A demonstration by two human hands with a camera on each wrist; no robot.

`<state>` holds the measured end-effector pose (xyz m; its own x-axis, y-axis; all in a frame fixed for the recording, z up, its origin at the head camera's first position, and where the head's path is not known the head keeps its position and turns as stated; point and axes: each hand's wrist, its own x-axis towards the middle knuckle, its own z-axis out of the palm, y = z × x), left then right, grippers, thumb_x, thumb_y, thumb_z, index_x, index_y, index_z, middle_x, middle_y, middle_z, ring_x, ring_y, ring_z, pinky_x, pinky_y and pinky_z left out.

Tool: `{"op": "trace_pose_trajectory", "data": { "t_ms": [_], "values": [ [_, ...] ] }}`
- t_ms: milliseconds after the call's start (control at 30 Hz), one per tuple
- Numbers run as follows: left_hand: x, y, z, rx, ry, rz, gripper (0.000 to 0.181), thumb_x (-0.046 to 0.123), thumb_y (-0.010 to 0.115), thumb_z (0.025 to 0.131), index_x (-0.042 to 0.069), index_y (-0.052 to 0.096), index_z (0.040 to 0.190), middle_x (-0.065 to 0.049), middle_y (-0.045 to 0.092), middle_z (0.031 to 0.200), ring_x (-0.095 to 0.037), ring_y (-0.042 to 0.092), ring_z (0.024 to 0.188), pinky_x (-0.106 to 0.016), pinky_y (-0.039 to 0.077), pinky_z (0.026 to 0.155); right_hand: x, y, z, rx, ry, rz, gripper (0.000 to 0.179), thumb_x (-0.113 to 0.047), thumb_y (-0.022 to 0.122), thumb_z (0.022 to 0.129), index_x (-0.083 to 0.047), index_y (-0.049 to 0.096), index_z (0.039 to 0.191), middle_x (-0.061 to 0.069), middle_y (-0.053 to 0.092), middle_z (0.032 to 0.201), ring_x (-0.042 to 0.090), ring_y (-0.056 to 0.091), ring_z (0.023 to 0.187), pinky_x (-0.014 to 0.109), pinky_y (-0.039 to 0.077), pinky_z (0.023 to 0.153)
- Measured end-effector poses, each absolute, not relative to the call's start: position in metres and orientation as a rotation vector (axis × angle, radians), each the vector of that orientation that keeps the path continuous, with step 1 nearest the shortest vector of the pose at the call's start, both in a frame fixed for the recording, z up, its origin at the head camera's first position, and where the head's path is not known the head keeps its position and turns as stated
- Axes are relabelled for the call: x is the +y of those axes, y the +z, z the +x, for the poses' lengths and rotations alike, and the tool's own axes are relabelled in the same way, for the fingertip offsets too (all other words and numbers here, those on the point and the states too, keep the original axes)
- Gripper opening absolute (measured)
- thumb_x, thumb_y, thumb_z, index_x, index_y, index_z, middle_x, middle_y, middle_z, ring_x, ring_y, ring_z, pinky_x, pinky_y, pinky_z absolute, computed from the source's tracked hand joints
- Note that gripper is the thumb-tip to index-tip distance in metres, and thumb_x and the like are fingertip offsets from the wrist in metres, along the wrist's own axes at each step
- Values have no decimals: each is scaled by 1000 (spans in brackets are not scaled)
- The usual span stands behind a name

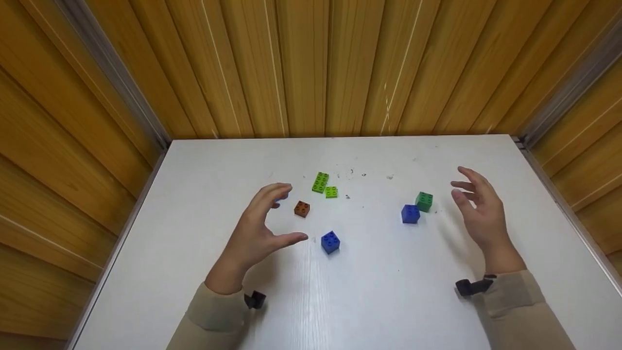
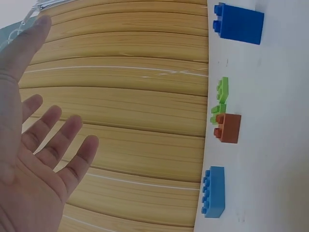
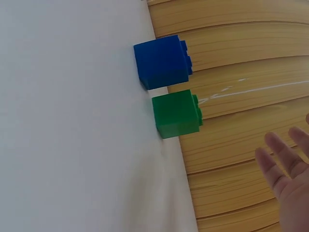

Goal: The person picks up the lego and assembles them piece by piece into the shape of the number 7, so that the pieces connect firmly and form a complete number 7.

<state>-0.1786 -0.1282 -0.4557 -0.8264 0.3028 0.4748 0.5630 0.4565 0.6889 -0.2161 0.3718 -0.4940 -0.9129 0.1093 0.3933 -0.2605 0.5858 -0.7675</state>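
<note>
My left hand hovers over the table's left half, thumb and fingers spread apart, holding nothing. Beyond its fingers lies a brown brick, and past its thumb tip stands a dark blue brick. A lighter blue brick shows whole in the left wrist view; in the head view the left fingers mostly hide it. My right hand hangs at the right with loosely bent fingers and nothing in them. To its left stand a green brick and another dark blue brick, close together.
Two lime green bricks, a long one and a small square one, lie near the table's middle. Dark specks dot the white tabletop behind them. Wood-look panels wall in the back and both sides.
</note>
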Motion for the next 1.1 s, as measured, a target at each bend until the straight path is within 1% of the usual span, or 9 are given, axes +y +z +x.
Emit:
{"op": "trace_pose_trajectory", "data": {
  "t_ms": [133,233,367,467,600,767,867,1000,1100],
  "values": [
    [-121,-466,-178,-2452,-1334,-754,98,29,108,78,14,58,161,-8,61,164,-29,64,144,-50,60,117,370,-506,-217,-2363,1431,123,51,-19,62,118,-18,53,168,-5,60,164,-5,66,130,2,49,108],
    [-116,-473,-177,-2481,-1359,-726,94,30,107,79,15,60,160,-7,61,164,-26,63,147,-49,60,117,369,-511,-222,-2312,1555,137,49,-18,58,119,-13,53,167,-16,61,159,0,69,129,6,54,105],
    [-107,-482,-175,-2534,-1420,-658,90,31,106,81,19,61,158,-1,59,166,-21,61,149,-47,60,117,366,-517,-223,-2251,1674,152,48,-12,59,117,-7,55,164,-12,65,157,6,71,129,12,58,104],
    [-99,-488,-177,-2558,-1477,-645,90,29,106,81,22,60,159,-1,59,165,-24,64,146,-47,61,117,365,-518,-221,-2256,1674,161,51,-6,64,113,-6,57,163,-7,66,156,6,72,125,11,58,103],
    [-93,-493,-178,-2582,-1534,-653,90,27,105,82,23,59,159,-3,59,165,-31,65,145,-49,62,116,363,-519,-218,-2324,1600,185,57,-3,74,108,-7,59,162,-9,68,152,3,71,114,7,56,97],
    [-90,-501,-178,-2625,-1590,-622,90,30,104,83,24,59,160,-1,57,167,-26,63,143,-51,63,114,359,-521,-217,-2427,1540,246,63,-4,84,101,-9,62,160,-17,70,146,2,69,100,11,53,82],
    [-88,-504,-179,-2632,-1614,-611,89,27,104,84,23,59,161,-4,57,168,-27,63,143,-53,63,113,357,-522,-216,-2489,1516,284,66,-5,87,98,-10,63,159,-11,71,147,2,67,97,12,51,79],
    [-86,-508,-179,-2645,-1636,-602,88,23,103,84,21,58,161,-7,55,170,-29,63,145,-51,63,114,354,-523,-215,-2549,1504,311,68,-7,89,98,-11,62,160,12,69,149,4,66,97,12,51,81],
    [-85,-510,-179,-2666,-1664,-575,88,24,102,85,20,58,161,-4,54,170,-30,63,145,-49,62,115,353,-525,-216,-2577,1490,341,68,-6,89,98,-12,62,160,16,70,139,5,65,96,12,51,81]
  ]
}}
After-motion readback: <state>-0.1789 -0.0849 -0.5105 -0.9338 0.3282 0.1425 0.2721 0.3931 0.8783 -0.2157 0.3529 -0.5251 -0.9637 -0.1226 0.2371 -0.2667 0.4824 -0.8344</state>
